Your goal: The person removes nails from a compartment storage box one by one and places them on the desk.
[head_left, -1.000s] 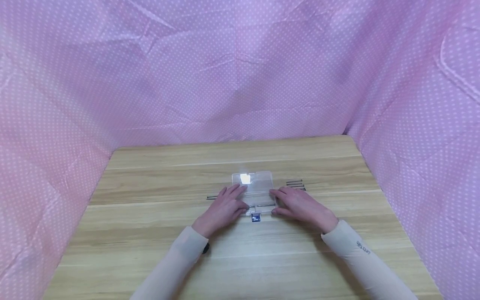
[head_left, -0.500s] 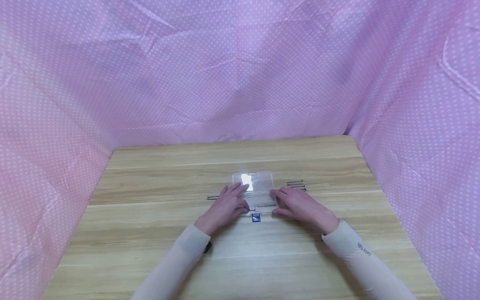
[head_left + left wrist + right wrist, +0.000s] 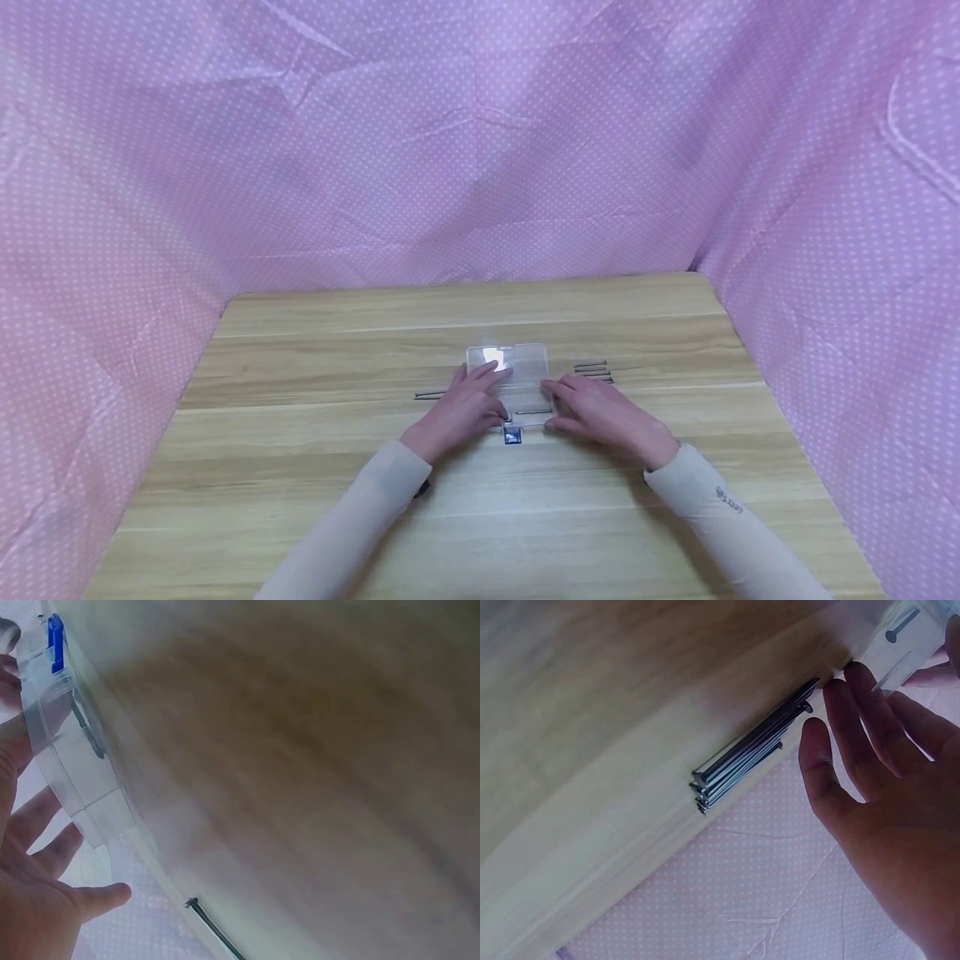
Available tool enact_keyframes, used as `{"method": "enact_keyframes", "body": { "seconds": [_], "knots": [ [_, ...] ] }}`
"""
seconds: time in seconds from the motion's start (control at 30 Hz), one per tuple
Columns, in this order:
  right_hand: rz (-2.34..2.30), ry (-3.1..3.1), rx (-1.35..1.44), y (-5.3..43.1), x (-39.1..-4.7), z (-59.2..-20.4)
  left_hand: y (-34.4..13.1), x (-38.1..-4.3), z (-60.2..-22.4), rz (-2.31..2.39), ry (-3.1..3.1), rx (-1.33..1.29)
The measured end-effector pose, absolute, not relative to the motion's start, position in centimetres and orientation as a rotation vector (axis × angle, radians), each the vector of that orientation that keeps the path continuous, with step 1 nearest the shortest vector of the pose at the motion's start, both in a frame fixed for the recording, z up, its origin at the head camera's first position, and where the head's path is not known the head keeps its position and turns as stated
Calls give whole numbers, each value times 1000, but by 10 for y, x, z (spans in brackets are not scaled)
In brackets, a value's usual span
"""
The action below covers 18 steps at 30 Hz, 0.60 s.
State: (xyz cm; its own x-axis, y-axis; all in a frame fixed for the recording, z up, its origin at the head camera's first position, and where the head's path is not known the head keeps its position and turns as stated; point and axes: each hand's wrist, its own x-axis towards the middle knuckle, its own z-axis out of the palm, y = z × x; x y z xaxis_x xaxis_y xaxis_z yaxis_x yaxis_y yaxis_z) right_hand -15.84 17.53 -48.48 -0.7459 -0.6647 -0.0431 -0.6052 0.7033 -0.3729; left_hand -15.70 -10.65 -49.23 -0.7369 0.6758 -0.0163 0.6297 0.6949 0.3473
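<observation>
A clear plastic box (image 3: 532,402) with a blue front latch (image 3: 513,435) sits on the table, its lid (image 3: 528,360) swung back. A dark nail (image 3: 532,411) lies inside the right part, and a nail (image 3: 88,727) shows through the wall in the left wrist view. My left hand (image 3: 459,412) reaches over the box's left half, thumb low by the front and other fingers spread toward the lid. Its fingertips hide part of the interior. My right hand (image 3: 600,408) rests against the box's right side, fingers extended with nothing gripped.
Several long nails (image 3: 750,742) lie side by side on the table, right of the box, close behind my right hand. To the left, nails (image 3: 430,395) stick out past my left hand. A pink dotted cloth (image 3: 480,167) surrounds the wooden table (image 3: 480,533).
My left hand has shifted right and slightly farther over the box, its thumb now by the middle of the front edge. The right hand has stayed at the box's side.
</observation>
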Motion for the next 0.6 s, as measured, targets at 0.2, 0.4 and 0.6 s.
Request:
{"method": "enact_keyframes", "body": {
  "seconds": [0.2,0.4,0.6],
  "knots": [
    [-512,2744,-1044,175,-158,-485,-102,-158,-493,443,2782,1078],
    [-495,2772,-1095,176,-158,-486,-99,-159,-493,360,2797,1120],
    [-490,2773,-1087,175,-159,-486,-100,-160,-491,297,2768,1146]
  ]
}}
